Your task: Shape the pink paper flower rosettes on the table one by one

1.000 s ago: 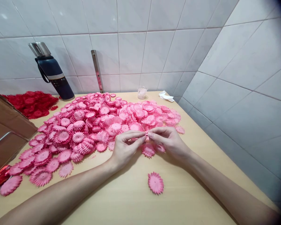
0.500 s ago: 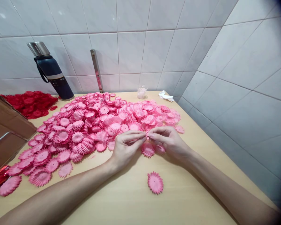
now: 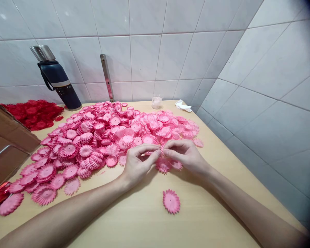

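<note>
Between the fingertips of both hands is a pink petal disc (image 3: 162,151), pinched from either side and mostly covered by the fingers. My left hand (image 3: 141,162) grips its left edge, thumb below the forefinger. My right hand (image 3: 187,155) pinches the right edge in the same way. Just under the fingertips, pink petal discs (image 3: 163,166) lie on the table. Nearer to me a single round, scalloped petal disc (image 3: 171,201) rests flat, with a tiny hole at its centre. Behind my hands spreads a big heap of pink petal discs (image 3: 93,137).
On the left stand a cardboard box (image 3: 10,137) and a dark blue flask (image 3: 59,81), with a red petal pile (image 3: 32,113) between them. A small clear cup (image 3: 156,102) and a crumpled white tissue (image 3: 183,106) sit near the tiled wall. A metal strip (image 3: 107,77) leans there.
My fingers have shifted slightly around the petal disc, and the gap between my left thumb and forefinger looks a little wider. The loose disc and the heap stay put.
</note>
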Available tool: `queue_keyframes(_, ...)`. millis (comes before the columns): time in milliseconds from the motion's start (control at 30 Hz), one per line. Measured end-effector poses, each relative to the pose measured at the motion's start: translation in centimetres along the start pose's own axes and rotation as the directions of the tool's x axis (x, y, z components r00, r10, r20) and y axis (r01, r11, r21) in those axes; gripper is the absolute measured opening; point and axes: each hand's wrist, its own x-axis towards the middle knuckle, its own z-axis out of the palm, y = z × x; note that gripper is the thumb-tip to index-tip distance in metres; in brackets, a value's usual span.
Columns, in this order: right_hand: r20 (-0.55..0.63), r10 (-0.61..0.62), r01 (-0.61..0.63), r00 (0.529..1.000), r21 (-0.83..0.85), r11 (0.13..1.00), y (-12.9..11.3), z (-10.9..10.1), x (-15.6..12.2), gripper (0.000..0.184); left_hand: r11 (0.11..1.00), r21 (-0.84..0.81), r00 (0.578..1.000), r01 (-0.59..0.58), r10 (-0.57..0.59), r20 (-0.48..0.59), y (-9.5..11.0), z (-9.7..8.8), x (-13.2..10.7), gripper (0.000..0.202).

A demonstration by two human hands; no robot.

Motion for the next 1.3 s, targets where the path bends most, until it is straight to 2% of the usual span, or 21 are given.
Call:
queue_keyframes(100, 0.013, -0.094, 0.095, 0.995, -0.102, 0.99, -0.5, 0.3, 0.0, 0.01, 0.996, -0.049, 0.997, 0.076, -0.077, -0.013, -0.1, -0.1, 0.1, 0.019)
queue_keyframes(167, 0.02, -0.108, 0.109, 0.994, -0.115, 0.987, -0.6, 0.3, -0.1, 0.009, 0.996, -0.047, 0.997, 0.078, -0.079, -0.016, -0.2, -0.1, 0.1, 0.019)
queue_keyframes(333, 0.02, -0.011, 0.013, 1.0, -0.084, 0.996, -0.2, 0.1, -0.2, 0.016, 1.0, -0.017, 0.999, 0.0, -0.001, -0.049, -0.3, -0.2, 0.2, 0.013)
queue_keyframes(500, 0.012, 0.076, -0.076, 0.997, 0.039, 0.996, 0.4, -0.1, -0.3, 0.018, 0.998, -0.037, 0.996, -0.057, 0.054, -0.071, -0.1, -0.2, 0.2, 0.007)
queue_keyframes(900, 0.036, 0.125, -0.128, 0.992, 0.14, 0.982, 0.8, -0.1, -0.2, 0.017, 0.993, -0.11, 0.999, -0.037, 0.034, -0.031, -0.2, -0.2, 0.1, 0.01)
queue_keyframes(1067, 0.028, 0.151, -0.153, 0.988, 0.168, 0.974, 0.8, -0.3, -0.2, 0.016, 0.989, -0.128, 0.997, -0.08, 0.08, -0.001, -0.3, -0.1, 0.0, 0.014)
queue_keyframes(1300, 0.025, 0.161, -0.163, 0.987, 0.183, 0.97, 0.8, -0.3, -0.2, 0.016, 0.988, -0.049, 0.989, -0.145, 0.146, 0.008, -0.2, -0.1, 0.0, 0.017)
